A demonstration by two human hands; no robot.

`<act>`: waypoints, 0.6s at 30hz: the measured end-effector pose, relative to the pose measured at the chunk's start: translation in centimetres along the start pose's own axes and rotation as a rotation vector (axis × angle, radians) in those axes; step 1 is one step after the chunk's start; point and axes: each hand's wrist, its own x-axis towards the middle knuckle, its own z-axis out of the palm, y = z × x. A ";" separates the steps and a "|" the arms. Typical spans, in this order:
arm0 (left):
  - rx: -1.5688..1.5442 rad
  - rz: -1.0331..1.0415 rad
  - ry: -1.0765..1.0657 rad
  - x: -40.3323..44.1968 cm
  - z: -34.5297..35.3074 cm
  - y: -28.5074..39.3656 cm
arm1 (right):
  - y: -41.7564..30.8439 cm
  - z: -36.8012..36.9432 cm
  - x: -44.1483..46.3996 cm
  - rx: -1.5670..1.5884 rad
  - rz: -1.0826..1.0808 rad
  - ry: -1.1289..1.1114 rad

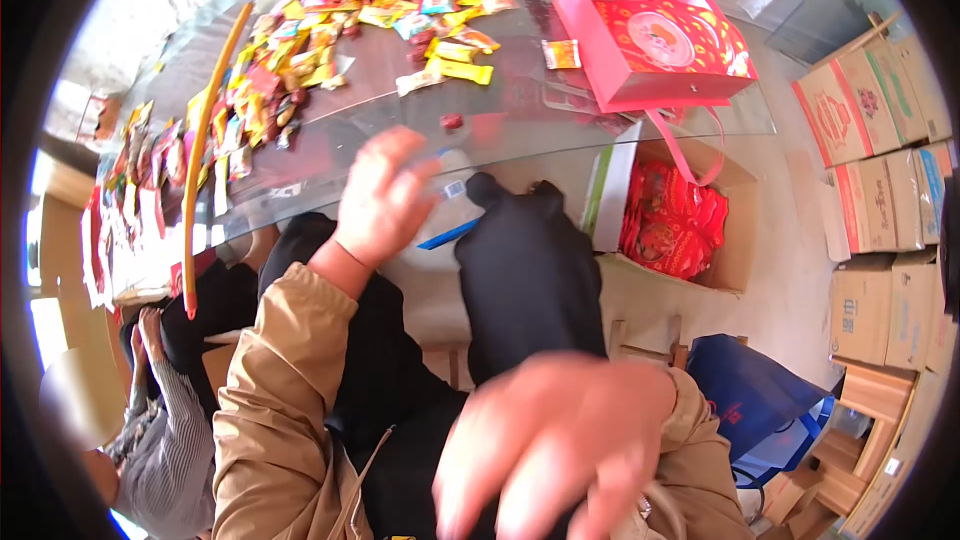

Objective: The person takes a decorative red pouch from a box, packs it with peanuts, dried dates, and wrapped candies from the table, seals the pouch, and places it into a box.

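My left hand [385, 195] is raised just off the near edge of the glass table [360, 125], its fingers apart and slightly blurred, with nothing seen in it. Close to the camera, my right hand [560, 440] hangs over my lap, smeared by motion. Its fingers point down and look spread, and I see nothing held. Many wrapped candies [310, 40] lie heaped across the table. A pink gift box [640, 85] stands with its lid up at the right, holding red printed packets [675, 35]. One small orange packet [562, 54] lies beside it.
Under the table's right side, an open carton [735, 230] holds red packets [675, 220]. Stacked cartons [875, 200] and a dark blue bag [750, 395] are at the right. An orange strip [205, 140] crosses the table's left part. Another person's striped sleeve [180, 410] shows at left.
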 end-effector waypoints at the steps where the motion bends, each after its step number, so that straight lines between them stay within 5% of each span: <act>1: -0.040 0.093 -0.049 -1.0 -0.4 1.1 | 1.0 3.3 1.3 0.326 -0.060 -0.023; 3: -0.082 0.212 -0.144 -3.7 -0.7 3.4 | 2.2 9.4 2.7 0.710 -0.154 -0.017; 6: -0.090 0.235 -0.304 -7.9 -0.2 6.3 | 2.7 13.2 4.7 0.886 -0.231 -0.045; 11: -0.260 -0.087 -0.408 -14.5 2.5 11.6 | 2.5 15.1 4.5 0.899 -0.190 -0.210; 14: -0.195 0.116 -0.552 -16.4 3.3 13.1 | 1.3 15.6 3.7 0.907 -0.121 -0.292; 18: -0.158 0.109 -0.685 -17.4 3.4 13.2 | -0.5 14.6 2.8 0.931 -0.020 -0.466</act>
